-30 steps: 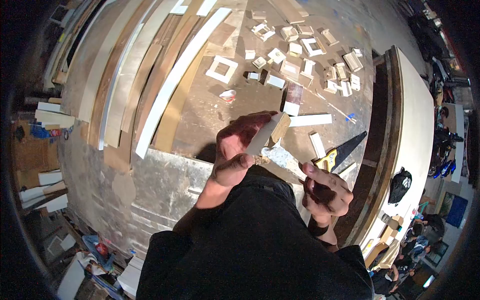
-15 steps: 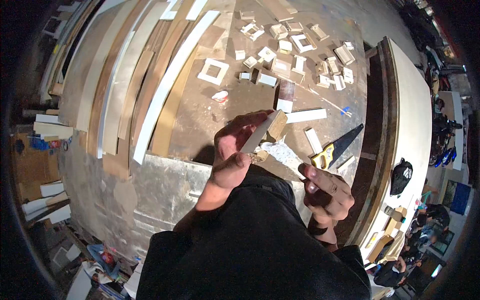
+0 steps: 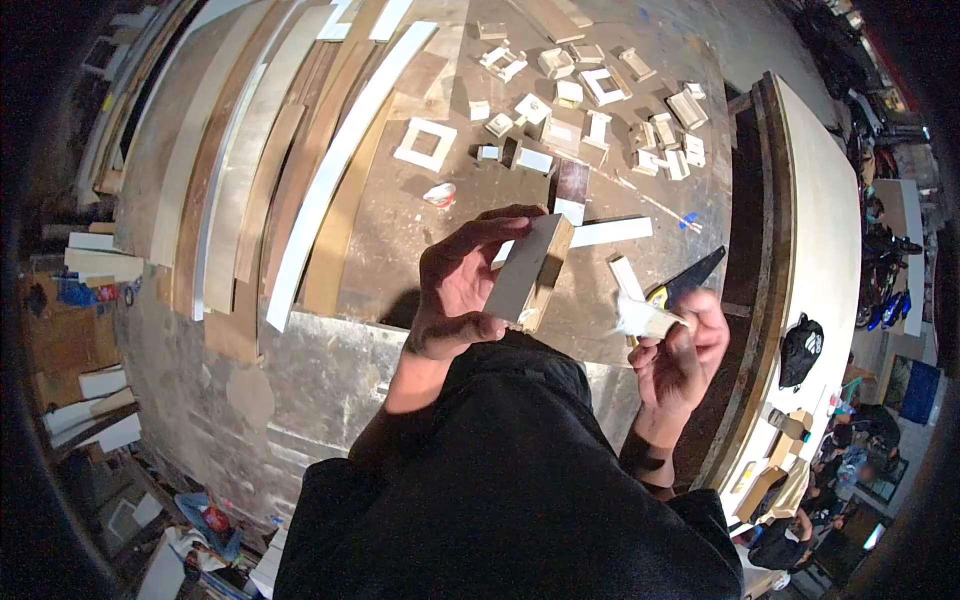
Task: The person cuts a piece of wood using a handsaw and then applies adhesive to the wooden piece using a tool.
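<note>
My left hand (image 3: 450,295) grips a small wooden block-like piece (image 3: 528,268) between thumb and fingers, its flat grey-brown face tilted toward me. To the right, my right hand (image 3: 688,352) pinches a pale strip smeared with white (image 3: 652,318). Motion blurs the strip, and I cannot tell its exact kind. The strip is apart from the wooden piece. Behind it lies a handsaw (image 3: 697,276) with a black blade, its yellow handle mostly covered. A white-faced slat (image 3: 612,232) lies on the worktable (image 3: 390,265) beyond the held piece.
Long boards (image 3: 350,170) run along the table's left side. Several small wooden assemblies (image 3: 556,64) are scattered at the far end, near a square wooden frame (image 3: 425,144). A pale bench (image 3: 815,220) with a black bag (image 3: 802,352) stands on the right.
My right hand has lifted the white-smeared strip up and right, away from the wooden piece. My left hand has turned the piece so its broad face shows more.
</note>
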Demonstrator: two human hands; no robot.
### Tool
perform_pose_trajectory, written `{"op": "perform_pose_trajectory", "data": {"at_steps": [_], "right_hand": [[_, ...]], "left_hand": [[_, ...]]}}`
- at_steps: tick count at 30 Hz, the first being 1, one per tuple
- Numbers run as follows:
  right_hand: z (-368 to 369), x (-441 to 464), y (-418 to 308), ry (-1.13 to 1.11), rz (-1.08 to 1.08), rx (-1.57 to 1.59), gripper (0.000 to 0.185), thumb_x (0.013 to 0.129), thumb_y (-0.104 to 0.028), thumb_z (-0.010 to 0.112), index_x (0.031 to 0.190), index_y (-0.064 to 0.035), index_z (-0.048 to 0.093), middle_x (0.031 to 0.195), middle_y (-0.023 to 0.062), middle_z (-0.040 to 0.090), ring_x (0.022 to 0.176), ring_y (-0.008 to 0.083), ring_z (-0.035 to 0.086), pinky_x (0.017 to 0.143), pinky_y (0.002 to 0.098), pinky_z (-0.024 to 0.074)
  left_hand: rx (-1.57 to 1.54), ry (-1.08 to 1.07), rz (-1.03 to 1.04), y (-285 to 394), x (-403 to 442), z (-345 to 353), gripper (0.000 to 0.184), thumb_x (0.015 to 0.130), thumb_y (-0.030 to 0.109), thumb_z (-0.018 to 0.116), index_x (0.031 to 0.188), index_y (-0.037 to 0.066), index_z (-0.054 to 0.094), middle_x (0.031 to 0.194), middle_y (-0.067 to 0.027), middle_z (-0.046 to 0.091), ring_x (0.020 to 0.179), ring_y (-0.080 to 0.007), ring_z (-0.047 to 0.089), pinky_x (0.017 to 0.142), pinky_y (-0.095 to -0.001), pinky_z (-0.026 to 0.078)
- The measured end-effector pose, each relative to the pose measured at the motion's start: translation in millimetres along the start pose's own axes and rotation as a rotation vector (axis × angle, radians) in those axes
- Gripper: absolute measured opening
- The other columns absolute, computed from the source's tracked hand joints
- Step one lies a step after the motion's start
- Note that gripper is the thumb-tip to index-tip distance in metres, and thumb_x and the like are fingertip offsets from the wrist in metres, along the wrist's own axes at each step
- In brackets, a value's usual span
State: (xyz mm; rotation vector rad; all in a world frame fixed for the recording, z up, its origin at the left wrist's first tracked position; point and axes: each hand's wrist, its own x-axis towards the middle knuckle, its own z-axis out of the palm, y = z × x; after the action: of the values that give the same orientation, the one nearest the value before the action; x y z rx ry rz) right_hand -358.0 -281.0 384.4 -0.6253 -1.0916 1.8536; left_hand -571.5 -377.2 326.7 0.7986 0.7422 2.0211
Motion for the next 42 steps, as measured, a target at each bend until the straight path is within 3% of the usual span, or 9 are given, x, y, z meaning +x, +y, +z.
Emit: {"op": "perform_pose_trajectory", "data": {"at_steps": [3, 7, 16, 19, 21, 22, 29, 37, 42], "right_hand": [[-6.4, 2.3, 9.6, -0.044, 0.073, 0.066, 0.027, 0.096, -0.005, 0.064, 0.117, 0.0105, 0.061, 0.078, 0.0253, 0.072, 0.059, 0.0290, 0.073, 0.047, 0.0321, 0.0590], [-2.3, -1.4, 11.0, -0.100, 0.069, 0.040, 0.021, 0.096, -0.005, 0.066, 0.110, 0.0100, 0.066, 0.078, 0.0251, 0.072, 0.061, 0.0297, 0.074, 0.049, 0.0322, 0.0599], [-2.9, -1.5, 16.6, -0.204, -0.059, -0.228, 0.028, 0.092, -0.005, 0.072, 0.113, 0.0116, 0.064, 0.080, 0.0234, 0.072, 0.064, 0.0293, 0.074, 0.051, 0.0331, 0.0609], [3.1, -4.8, 15.6, -0.104, -0.020, -0.168, 0.023, 0.095, -0.007, 0.069, 0.105, 0.0128, 0.063, 0.077, 0.0231, 0.070, 0.058, 0.0282, 0.072, 0.046, 0.0330, 0.0586], [2.5, -5.3, 15.4, -0.047, 0.069, 0.089, 0.019, 0.099, -0.007, 0.064, 0.093, 0.0108, 0.060, 0.072, 0.0203, 0.067, 0.049, 0.0266, 0.068, 0.040, 0.0332, 0.0550], [2.9, -3.2, 12.6, -0.063, 0.127, 0.005, 0.023, 0.102, -0.009, 0.058, 0.086, 0.0074, 0.057, 0.064, 0.0163, 0.062, 0.042, 0.0242, 0.062, 0.035, 0.0332, 0.0517], [16.9, 0.2, 11.4, 0.010, 0.314, 0.068, 0.026, 0.103, -0.010, 0.056, 0.080, 0.0032, 0.058, 0.056, 0.0129, 0.059, 0.035, 0.0192, 0.054, 0.032, 0.0289, 0.0451], [11.9, 3.7, 14.5, 0.082, 0.209, 0.023, 0.032, 0.103, -0.011, 0.057, 0.074, 0.0009, 0.054, 0.053, 0.0052, 0.052, 0.032, 0.0165, 0.051, 0.030, 0.0279, 0.0412], [13.1, -2.4, 8.9, -0.011, 0.159, -0.068, 0.029, 0.101, -0.009, 0.058, 0.075, 0.0036, 0.053, 0.056, 0.0061, 0.053, 0.033, 0.0164, 0.052, 0.031, 0.0283, 0.0441]], "left_hand": [[-0.032, -0.087, -0.001, 0.1, 2.5, -3.1, 0.089, 0.067, 0.029, 0.093, 0.140, -0.003, 0.054, 0.145, -0.0232, 0.051, 0.138, -0.0320, 0.048, 0.113, -0.0424, 0.041], [-0.031, -0.116, 0.021, -3.1, 2.8, -4.1, 0.091, 0.065, 0.032, 0.094, 0.141, -0.001, 0.055, 0.147, -0.0224, 0.050, 0.139, -0.0318, 0.048, 0.111, -0.0420, 0.043], [-0.018, -0.106, 0.006, -1.9, 1.3, -3.5, 0.093, 0.065, 0.036, 0.094, 0.141, 0.000, 0.055, 0.148, -0.0235, 0.049, 0.140, -0.0319, 0.046, 0.112, -0.0429, 0.043], [-0.014, -0.127, 0.028, -0.9, 2.6, -3.9, 0.093, 0.065, 0.036, 0.095, 0.141, 0.000, 0.055, 0.148, -0.0241, 0.048, 0.140, -0.0325, 0.046, 0.112, -0.0436, 0.043], [-0.023, -0.141, 0.034, -1.5, 4.9, -5.3, 0.093, 0.065, 0.036, 0.096, 0.141, 0.000, 0.055, 0.148, -0.0244, 0.047, 0.140, -0.0329, 0.046, 0.111, -0.0440, 0.044], [-0.014, -0.181, 0.070, -3.6, 6.2, -7.8, 0.093, 0.064, 0.034, 0.097, 0.140, 0.000, 0.055, 0.148, -0.0245, 0.047, 0.140, -0.0328, 0.046, 0.111, -0.0440, 0.046], [0.073, -0.271, 0.184, -3.6, 5.3, -9.6, 0.094, 0.060, 0.029, 0.100, 0.137, -0.002, 0.056, 0.147, -0.0246, 0.046, 0.140, -0.0326, 0.047, 0.109, -0.0434, 0.050], [0.042, -0.302, 0.177, -3.9, 2.4, -11.6, 0.095, 0.059, 0.029, 0.100, 0.137, -0.004, 0.055, 0.145, -0.0244, 0.048, 0.137, -0.0322, 0.050, 0.107, -0.0441, 0.052], [-0.013, -0.311, 0.145, -6.6, -0.2, -9.9, 0.095, 0.060, 0.028, 0.100, 0.137, -0.005, 0.055, 0.146, -0.0254, 0.048, 0.137, -0.0327, 0.050, 0.108, -0.0435, 0.051]]}}
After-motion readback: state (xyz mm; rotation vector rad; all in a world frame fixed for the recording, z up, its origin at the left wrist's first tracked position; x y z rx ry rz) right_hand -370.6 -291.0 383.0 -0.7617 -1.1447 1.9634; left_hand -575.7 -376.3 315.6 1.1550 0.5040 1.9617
